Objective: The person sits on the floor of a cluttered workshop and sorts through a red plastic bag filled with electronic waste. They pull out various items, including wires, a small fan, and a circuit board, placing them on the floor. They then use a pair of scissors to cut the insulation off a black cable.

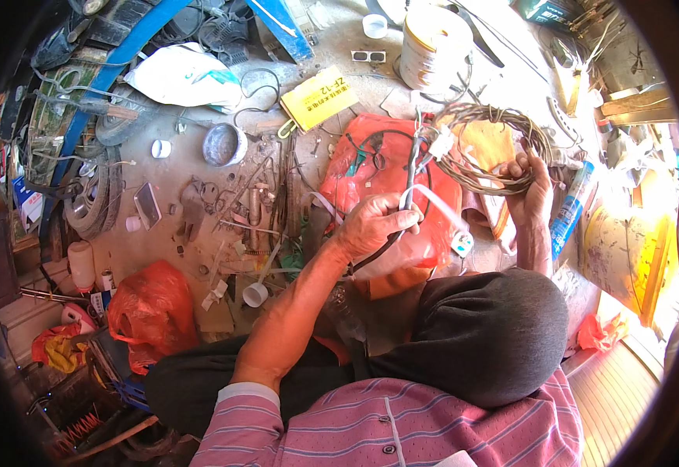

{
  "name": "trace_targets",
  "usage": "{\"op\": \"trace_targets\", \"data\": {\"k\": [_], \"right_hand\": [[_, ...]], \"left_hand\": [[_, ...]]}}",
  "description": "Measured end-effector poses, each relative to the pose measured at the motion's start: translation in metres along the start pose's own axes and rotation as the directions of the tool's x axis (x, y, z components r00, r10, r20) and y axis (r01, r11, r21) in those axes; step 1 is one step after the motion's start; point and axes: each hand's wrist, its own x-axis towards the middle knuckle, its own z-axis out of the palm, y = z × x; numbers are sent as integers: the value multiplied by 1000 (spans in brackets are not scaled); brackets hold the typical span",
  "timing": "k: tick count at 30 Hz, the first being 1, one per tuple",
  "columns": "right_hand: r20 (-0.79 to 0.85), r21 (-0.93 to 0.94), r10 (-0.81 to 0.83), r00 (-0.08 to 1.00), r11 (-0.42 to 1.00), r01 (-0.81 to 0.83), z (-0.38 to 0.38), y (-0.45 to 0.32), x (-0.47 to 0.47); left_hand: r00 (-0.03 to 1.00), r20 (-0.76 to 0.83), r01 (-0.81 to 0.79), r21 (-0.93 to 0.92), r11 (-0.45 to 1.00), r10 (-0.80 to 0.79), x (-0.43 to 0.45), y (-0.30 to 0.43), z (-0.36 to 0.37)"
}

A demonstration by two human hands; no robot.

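My left hand point(377, 225) pinches a black cable point(412, 166) between thumb and fingers, with a white strip point(441, 204) looping over it. The cable's upper end rises to thin wires and a white plastic connector point(441, 145). To its right, my right hand point(529, 178) grips the edge of a coil of brown wire point(462, 182), held up off the floor. Beneath both hands lies a red plastic bag point(339, 169) with a thin black cable on it. Whether the black cable joins the coil is hard to tell.
A white bucket point(430, 55) and a yellow printed card point(319, 99) lie beyond the hands. Scattered metal parts and a round tin point(224, 145) are on the left floor. A blue spray can point(573, 210) is to the right. My raised knee point(497, 333) is close below my right forearm.
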Motion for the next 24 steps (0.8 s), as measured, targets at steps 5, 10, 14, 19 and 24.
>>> {"op": "trace_targets", "data": {"k": [5, 10, 14, 19, 24], "right_hand": [[-159, 210, 25, 987, 978, 9, -45, -1, 38], [-282, 207, -30, 959, 974, 92, -99, -27, 65], [-245, 173, 24, 969, 985, 19, -126, -30, 56], [-279, -364, -20, 960, 927, -86, -142, -20, 33], [-3, -975, -567, 824, 187, 124, -123, -34, 6]], "left_hand": [[967, 222, 145, -70, 987, -126, -9, 19, 1], [957, 255, 198, -232, 952, -137, -25, 45, -36], [991, 126, 6, -382, 924, 46, -29, 58, -51], [994, -73, -96, -280, 955, 78, -14, 49, -35], [989, -148, -68, -272, 960, 28, -4, 52, -31]]}}
